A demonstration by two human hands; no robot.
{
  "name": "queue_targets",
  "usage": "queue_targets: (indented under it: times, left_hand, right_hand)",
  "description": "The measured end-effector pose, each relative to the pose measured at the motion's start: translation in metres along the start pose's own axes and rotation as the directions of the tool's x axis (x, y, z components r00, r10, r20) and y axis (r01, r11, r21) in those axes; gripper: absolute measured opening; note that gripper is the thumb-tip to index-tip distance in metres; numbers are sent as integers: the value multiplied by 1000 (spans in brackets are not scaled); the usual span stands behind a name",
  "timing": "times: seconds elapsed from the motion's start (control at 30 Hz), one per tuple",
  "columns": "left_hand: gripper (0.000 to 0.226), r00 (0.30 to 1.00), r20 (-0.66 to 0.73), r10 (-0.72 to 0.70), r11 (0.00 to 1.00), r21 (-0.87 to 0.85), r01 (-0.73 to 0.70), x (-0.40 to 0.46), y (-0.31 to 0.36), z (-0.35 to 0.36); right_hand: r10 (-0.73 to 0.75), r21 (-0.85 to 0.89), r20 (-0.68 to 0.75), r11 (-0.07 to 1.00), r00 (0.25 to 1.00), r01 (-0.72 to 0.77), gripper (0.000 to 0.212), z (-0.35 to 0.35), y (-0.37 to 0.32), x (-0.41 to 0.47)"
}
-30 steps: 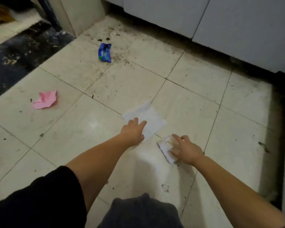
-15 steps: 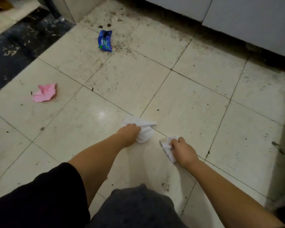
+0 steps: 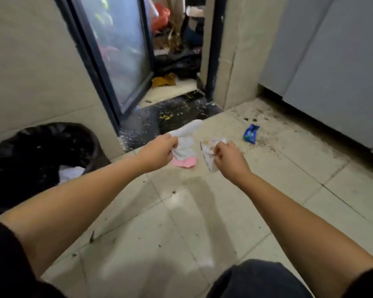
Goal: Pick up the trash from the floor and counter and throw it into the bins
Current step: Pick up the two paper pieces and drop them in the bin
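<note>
Left hand (image 3: 159,152): we hold it out over the floor, fingers closed on a white tissue (image 3: 186,136) that trails up and away from the fist.
Right hand (image 3: 229,157): we pinch a stained paper (image 3: 209,151) between thumb and fingers; the paper hangs down beside the knuckles.
Hands: near each other, not touching.
Pink paper (image 3: 185,162): we see it on the tile (image 3: 202,222), showing just below the tissue; we cannot tell whether the two touch.
Blue wrapper (image 3: 250,134): on the floor past our right hand, well apart from it, near dirt specks by the grey cabinet (image 3: 332,61).
Bin (image 3: 41,151): black-lined, to our left against the wall, something white showing inside.
Doorway (image 3: 177,61): ahead, with a glass door (image 3: 116,50) and clutter beyond.
</note>
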State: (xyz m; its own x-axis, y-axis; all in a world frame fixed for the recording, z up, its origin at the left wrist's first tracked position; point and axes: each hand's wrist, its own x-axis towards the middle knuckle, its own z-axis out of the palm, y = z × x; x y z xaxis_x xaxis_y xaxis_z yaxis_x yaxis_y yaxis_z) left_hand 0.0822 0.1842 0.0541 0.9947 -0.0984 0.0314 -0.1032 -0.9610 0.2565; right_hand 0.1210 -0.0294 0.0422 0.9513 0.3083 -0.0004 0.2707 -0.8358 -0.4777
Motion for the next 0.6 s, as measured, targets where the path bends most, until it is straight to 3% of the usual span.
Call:
queue_targets:
  times: [0.2,0.27,0.33,0.47,0.53,0.6]
  left_hand:
    - [13,966,-217,-143,984,70,162,-117,-174,-101]
    - [13,947,-213,-238,967,38,252,-155,-226,-103]
    - [12,932,-126,-340,939,18,345,-184,-266,-91]
    - [8,842,324,-431,901,101,422,-197,-304,-55]
    - [21,797,430,-424,904,147,401,-191,-309,-41]
    - [44,734,536,-417,899,124,420,-183,-314,-33]
  right_hand:
    - [-394,38,-31,918,919,395,14,60,-213,17]
    - [-466,42,-16,884,885,466,15,90,-266,16]
    - [-499,35,53,866,865,498,17,123,-308,14]
    - [-340,-228,408,861,847,455,36,184,-353,22]
    - [-149,-347,603,836,784,425,54,204,-363,27]
    - [1,-420,740,781,673,461,62,217,-367,31]
